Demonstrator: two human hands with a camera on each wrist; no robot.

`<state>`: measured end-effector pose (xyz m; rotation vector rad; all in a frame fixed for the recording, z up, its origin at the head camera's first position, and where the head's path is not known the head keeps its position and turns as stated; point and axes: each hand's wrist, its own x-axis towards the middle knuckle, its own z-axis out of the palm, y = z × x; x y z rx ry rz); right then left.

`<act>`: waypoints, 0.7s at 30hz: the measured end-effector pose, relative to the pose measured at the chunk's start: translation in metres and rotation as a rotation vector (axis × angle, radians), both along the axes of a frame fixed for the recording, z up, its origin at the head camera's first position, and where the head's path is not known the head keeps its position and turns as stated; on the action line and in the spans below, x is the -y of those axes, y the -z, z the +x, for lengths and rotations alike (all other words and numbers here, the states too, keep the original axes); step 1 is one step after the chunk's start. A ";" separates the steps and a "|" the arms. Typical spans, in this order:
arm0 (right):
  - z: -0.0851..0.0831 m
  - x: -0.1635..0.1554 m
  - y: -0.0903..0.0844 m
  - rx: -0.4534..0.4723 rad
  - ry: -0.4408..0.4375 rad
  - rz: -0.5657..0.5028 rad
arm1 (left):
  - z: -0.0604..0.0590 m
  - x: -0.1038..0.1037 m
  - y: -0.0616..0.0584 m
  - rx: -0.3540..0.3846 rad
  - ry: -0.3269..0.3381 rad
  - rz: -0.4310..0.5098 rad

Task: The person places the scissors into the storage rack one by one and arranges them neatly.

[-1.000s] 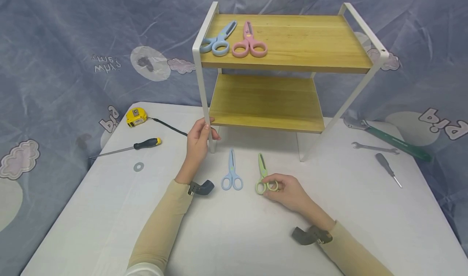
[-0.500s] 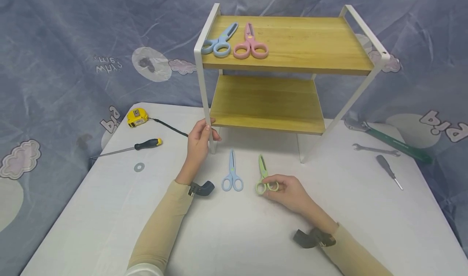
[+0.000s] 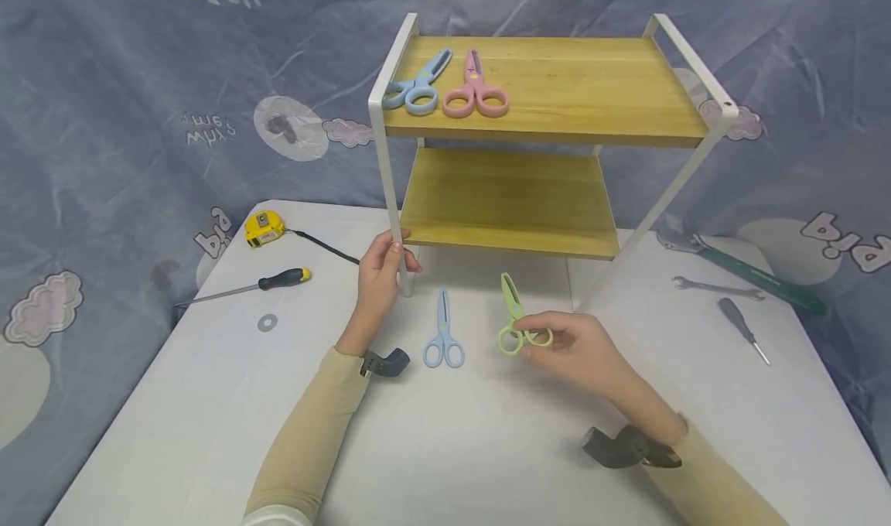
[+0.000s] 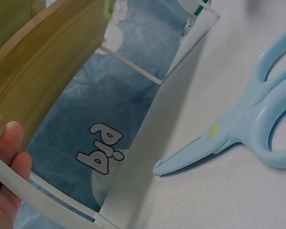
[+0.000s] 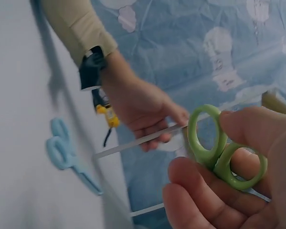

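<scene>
My right hand point(image 3: 581, 352) pinches green scissors point(image 3: 513, 309) by the handles, blades pointing away toward the shelf. In the right wrist view, thumb and fingers hold the green handle loops point(image 5: 207, 152). My left hand point(image 3: 379, 274) grips the front left leg of the white-framed wooden shelf point(image 3: 515, 201), just at the lower board; the left wrist view shows its fingers point(image 4: 21, 164) curled round the white bar. Between the hands, light blue scissors point(image 3: 443, 333) lie on the table, blades toward the shelf. On the top board rest other blue scissors point(image 3: 421, 89) and pink scissors point(image 3: 476, 91).
At left on the white table point(image 3: 174, 433) lie a yellow tape measure point(image 3: 264, 228) with a black strap, a screwdriver point(image 3: 281, 278) and a washer point(image 3: 267, 322). At right are a green-handled tool point(image 3: 759, 274), a wrench point(image 3: 717, 288) and a grey-handled screwdriver point(image 3: 738, 321).
The green scissors have come up off the table in my right hand, shifting slightly right and away from me. My left hand keeps its grip on the shelf leg.
</scene>
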<state>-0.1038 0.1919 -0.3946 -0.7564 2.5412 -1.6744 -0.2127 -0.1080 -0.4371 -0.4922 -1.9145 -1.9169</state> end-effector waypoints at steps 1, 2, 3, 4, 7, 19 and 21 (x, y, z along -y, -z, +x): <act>0.001 -0.001 -0.008 -0.019 -0.012 -0.015 | 0.000 0.000 0.000 -0.002 0.001 0.000; 0.002 -0.002 -0.015 -0.042 -0.039 -0.046 | 0.000 0.000 0.000 -0.003 0.001 0.000; 0.002 -0.003 -0.023 -0.066 -0.074 -0.082 | 0.000 0.000 0.000 -0.005 0.001 0.000; 0.003 -0.004 -0.031 -0.096 -0.118 -0.124 | 0.000 0.000 0.000 -0.006 0.001 0.000; 0.002 -0.008 -0.055 -0.146 -0.280 -0.277 | 0.000 0.000 0.001 -0.011 0.005 0.002; -0.008 -0.026 -0.150 -0.253 -0.301 -0.417 | 0.001 0.000 -0.001 -0.001 -0.004 -0.006; -0.013 -0.023 -0.161 -0.257 -0.297 -0.469 | 0.001 0.000 -0.001 0.000 -0.005 -0.008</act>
